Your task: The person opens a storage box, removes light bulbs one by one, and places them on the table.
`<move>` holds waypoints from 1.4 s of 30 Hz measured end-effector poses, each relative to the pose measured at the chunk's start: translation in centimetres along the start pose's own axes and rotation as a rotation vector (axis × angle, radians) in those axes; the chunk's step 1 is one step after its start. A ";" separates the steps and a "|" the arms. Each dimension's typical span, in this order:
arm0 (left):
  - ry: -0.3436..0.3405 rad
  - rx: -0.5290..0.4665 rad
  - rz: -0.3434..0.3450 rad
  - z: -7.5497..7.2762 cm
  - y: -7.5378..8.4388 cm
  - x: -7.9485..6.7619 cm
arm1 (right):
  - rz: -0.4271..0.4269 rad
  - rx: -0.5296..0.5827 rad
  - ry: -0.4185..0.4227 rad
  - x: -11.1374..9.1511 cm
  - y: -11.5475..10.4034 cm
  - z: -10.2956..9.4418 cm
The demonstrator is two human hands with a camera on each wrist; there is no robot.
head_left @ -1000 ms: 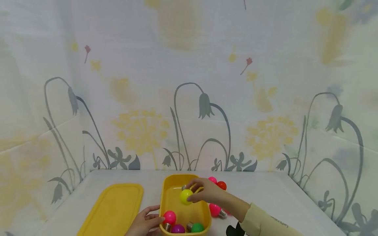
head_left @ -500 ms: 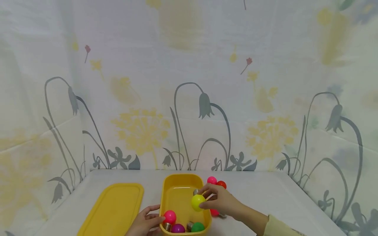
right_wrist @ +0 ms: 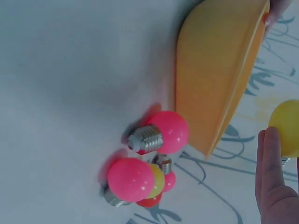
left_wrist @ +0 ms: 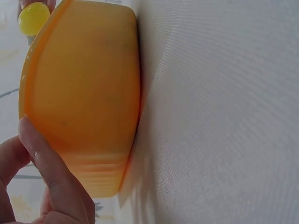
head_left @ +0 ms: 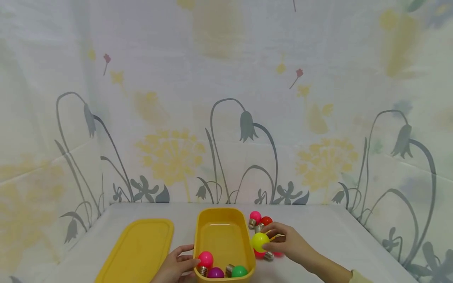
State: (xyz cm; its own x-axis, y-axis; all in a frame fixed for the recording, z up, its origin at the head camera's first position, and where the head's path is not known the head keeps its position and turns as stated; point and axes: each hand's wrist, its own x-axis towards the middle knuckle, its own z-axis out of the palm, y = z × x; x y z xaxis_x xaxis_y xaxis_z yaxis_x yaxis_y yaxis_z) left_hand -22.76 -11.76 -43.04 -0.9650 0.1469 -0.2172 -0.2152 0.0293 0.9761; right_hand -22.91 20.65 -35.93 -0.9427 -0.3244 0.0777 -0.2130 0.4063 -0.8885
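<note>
My right hand (head_left: 291,244) pinches a yellow light bulb (head_left: 260,242) just outside the right wall of the yellow plastic box (head_left: 196,236). In the right wrist view the yellow bulb (right_wrist: 286,126) is cut off by the edge, its metal base partly hidden. My left hand (head_left: 177,264) grips the box's left rim near the front, thumb by a pink bulb (head_left: 205,259) inside. A purple bulb (head_left: 215,272) and a green bulb (head_left: 239,271) also lie at the box's front end. The left wrist view has fingers (left_wrist: 44,154) against the box's outer wall.
Right of the box several loose bulbs lie on the white tablecloth, among them a pink bulb (head_left: 255,216) and a red bulb (head_left: 267,221); in the right wrist view another pink bulb (right_wrist: 131,179) lies closer. A flat yellow lid (head_left: 136,251) lies left of the box.
My right hand has carried the yellow bulb rightward, from over the inside of the box to beyond its right wall. My left hand keeps its place on the rim.
</note>
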 end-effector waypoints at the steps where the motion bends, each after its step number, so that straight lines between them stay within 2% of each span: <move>1: 0.000 0.003 0.001 0.0 0.0 0.0 | 0.008 0.000 0.009 -0.1 0.2 -0.2; 7: -0.006 0.009 0.011 0.2 -0.1 0.1 | 0.091 0.001 0.091 -0.7 1.6 -1.6; 13: 0.003 0.014 -0.003 -0.2 -0.3 0.1 | 0.184 0.010 0.239 -0.3 3.0 -1.9; 19: -0.041 -0.003 0.017 -0.2 -0.6 0.0 | 0.221 0.098 0.364 0.1 5.2 -2.8; 21: -0.036 -0.003 0.019 -0.1 -0.5 0.1 | 0.229 0.134 0.399 0.3 5.9 -3.2; 26: -0.001 0.009 0.009 -0.1 -0.4 0.2 | 0.237 0.186 0.443 0.9 7.6 -4.2; 34: 0.008 0.007 0.004 0.0 -0.4 0.3 | 0.277 0.202 0.458 1.6 9.5 -5.0; 42: 0.000 -0.009 0.017 0.0 -0.4 0.1 | 0.332 0.149 0.441 2.3 11.2 -5.4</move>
State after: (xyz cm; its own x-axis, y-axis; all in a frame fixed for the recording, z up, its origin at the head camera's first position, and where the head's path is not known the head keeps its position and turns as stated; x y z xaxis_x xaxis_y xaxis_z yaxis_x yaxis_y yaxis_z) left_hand -22.74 -11.78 -43.43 -0.9685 0.1476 -0.2005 -0.2002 0.0174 0.9796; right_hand -28.85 29.10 -43.22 -0.9777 0.2000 -0.0634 0.1210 0.2905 -0.9492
